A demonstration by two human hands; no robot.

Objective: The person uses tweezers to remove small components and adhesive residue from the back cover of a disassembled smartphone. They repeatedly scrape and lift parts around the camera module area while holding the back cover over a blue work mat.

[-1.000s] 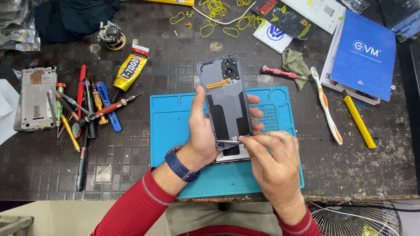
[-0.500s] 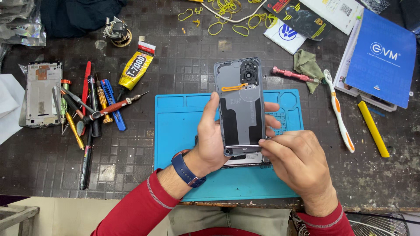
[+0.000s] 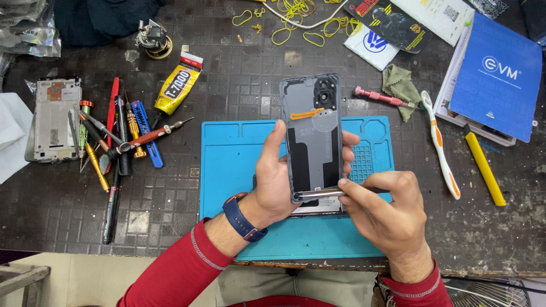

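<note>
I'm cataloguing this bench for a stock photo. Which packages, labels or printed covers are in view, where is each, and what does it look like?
Glue tube: left of the blue mat, yellow and black, red cap.
Booklet: far right, blue rectangle, white emblem.
Sleeve: top centre-right, black.
Card: beneath it, white, blue emblem.

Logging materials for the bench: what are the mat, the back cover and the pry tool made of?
Mat: likely silicone, matte blue with moulded compartments. Back cover: probably plastic, smooth grey, semi-gloss. Pry tool: looks like thin metal, a bright silvery strip.
</note>
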